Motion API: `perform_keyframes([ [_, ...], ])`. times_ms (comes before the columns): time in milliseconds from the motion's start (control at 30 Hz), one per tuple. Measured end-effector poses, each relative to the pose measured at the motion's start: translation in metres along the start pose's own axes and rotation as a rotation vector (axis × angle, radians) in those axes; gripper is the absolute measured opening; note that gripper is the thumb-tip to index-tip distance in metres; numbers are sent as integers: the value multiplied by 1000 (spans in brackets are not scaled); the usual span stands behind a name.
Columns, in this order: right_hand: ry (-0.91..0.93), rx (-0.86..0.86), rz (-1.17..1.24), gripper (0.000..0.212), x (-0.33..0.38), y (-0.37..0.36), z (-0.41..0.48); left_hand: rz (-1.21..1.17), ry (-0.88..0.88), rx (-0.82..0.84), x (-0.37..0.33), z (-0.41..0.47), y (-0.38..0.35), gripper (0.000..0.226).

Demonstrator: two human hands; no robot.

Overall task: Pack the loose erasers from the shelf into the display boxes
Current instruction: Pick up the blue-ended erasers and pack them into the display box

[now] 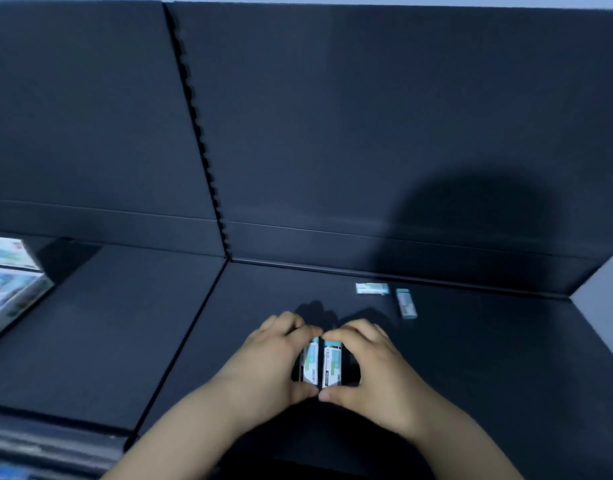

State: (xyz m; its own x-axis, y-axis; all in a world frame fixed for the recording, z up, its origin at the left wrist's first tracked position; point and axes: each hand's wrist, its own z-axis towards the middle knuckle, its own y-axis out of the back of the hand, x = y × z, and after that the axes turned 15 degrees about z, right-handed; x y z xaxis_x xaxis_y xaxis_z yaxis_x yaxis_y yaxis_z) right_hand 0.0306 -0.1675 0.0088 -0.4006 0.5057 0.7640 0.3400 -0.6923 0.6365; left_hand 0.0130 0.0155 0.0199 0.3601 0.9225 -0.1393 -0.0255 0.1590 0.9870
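Black shelf [201, 327] boards carry everything. At the left edge stand display boxes [10, 282], blurred and cut off by the frame. Near the front, the left hand [274, 362] and right hand [374, 365] curl around a pair of erasers [333, 363] held side by side, with the thumbs almost meeting below them. Their sleeves are white and teal with small print. Whether a dark box surrounds them is unclear. Two loose erasers [372, 288] lie beyond the right hand, not touching it.

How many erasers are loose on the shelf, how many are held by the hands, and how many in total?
Loose erasers on the shelf: 2
Held erasers, between left hand and right hand: 2
Total: 4 erasers
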Motion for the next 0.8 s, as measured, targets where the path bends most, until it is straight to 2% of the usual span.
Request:
perform_keyframes([
  [200,63,-37,116,64,77,-99,51,116,38,-117,106,-68,18,75],
  [433,109,-24,148,67,190,-238,148,215,111,-187,292,-162,64,72],
  [633,94,44,26,70,231,-283,191,308,362,-53,395,-202,96,76],
  [800,83,60,-19,70,236,-291,213,323,409,72,435,-208,92,77],
])
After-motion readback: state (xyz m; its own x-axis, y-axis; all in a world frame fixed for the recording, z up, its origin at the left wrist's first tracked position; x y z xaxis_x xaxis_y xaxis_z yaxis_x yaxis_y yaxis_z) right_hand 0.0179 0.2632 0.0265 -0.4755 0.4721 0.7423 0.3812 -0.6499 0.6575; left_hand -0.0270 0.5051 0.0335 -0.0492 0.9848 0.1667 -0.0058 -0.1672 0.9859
